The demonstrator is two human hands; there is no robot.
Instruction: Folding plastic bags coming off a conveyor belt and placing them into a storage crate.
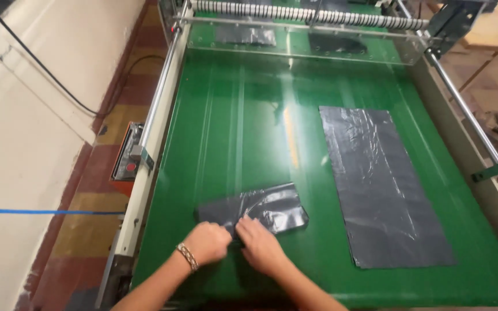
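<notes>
I see my left hand [207, 243], a beaded bracelet [187, 256] at its wrist, curled into a pinch on the near edge of a folded black plastic bag [255, 210], glossy and wrinkled, low in the frame's centre. My right hand [261, 245] presses beside it, fingers bent onto the same film. Right of them lies a second flat bag [384, 184], a long crinkled rectangle. Both rest on the smooth green belt [226, 126]. Two hands, two bags on the belt.

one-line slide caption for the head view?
Both hands, left and right, press a folded black plastic bag on a green conveyor belt; a flat bag lies alongside.
</notes>
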